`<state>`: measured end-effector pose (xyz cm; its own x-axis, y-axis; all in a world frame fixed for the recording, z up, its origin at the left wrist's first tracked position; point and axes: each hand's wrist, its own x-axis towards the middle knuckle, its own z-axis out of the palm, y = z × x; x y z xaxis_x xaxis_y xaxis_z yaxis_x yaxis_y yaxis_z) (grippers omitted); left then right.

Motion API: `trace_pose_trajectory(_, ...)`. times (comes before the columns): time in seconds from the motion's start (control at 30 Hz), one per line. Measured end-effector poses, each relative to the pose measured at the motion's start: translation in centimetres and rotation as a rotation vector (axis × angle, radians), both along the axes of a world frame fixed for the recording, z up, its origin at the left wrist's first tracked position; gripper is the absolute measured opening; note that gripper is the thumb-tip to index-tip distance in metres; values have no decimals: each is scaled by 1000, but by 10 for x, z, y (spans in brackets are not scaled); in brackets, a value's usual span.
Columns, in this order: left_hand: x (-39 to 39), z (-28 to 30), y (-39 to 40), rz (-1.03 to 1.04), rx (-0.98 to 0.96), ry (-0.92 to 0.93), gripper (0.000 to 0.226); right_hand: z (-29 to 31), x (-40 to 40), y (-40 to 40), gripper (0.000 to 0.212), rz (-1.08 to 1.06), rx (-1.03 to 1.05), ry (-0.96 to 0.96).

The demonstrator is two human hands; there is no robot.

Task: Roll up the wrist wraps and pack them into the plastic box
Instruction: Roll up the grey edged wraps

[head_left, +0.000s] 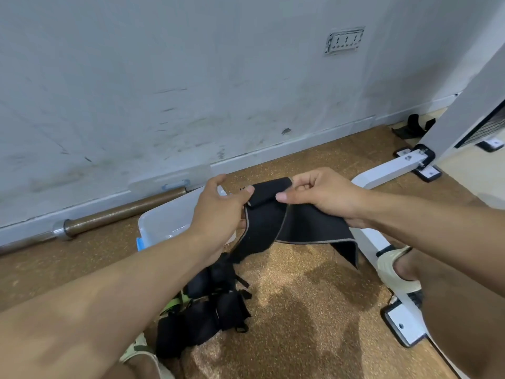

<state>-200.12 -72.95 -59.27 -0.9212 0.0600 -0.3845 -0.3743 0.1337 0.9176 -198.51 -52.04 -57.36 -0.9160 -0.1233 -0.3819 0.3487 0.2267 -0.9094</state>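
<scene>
Both hands hold a black wrist wrap (273, 222) up in the air over the brown floor (300, 296): the left hand (218, 206) pinches its near-left edge between thumb and fingers, and the right hand (319, 195) pinches the top, where a short stretch is already rolled into a small tube, the rest hanging loose below. The clear plastic box (164, 220) sits open on the floor just behind the left hand, near the wall (191, 77). A heap of other black wraps (207, 310) lies on the floor below the left forearm.
</scene>
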Motion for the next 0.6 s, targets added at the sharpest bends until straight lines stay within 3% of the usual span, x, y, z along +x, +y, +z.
trace_pose_trajectory(0.2,7,14,2,-160,134,-31,43,-7,-1,-7,6,-52,21,52)
trace_pose_trajectory(0.27,11,17,3,-219,180,-56,47,-9,1,-10,9,-71,1,45)
trace_pose_trajectory(0.4,14,16,4,-223,162,0,76,-8,4,-13,4,-55,75,116)
trace_pose_trajectory(0.5,12,18,4,-136,248,-63,76,-7,5,-15,8,34,136,186)
trace_pose_trajectory(0.6,7,20,2,-62,327,-147,68,-3,6,-14,35,141,164,221)
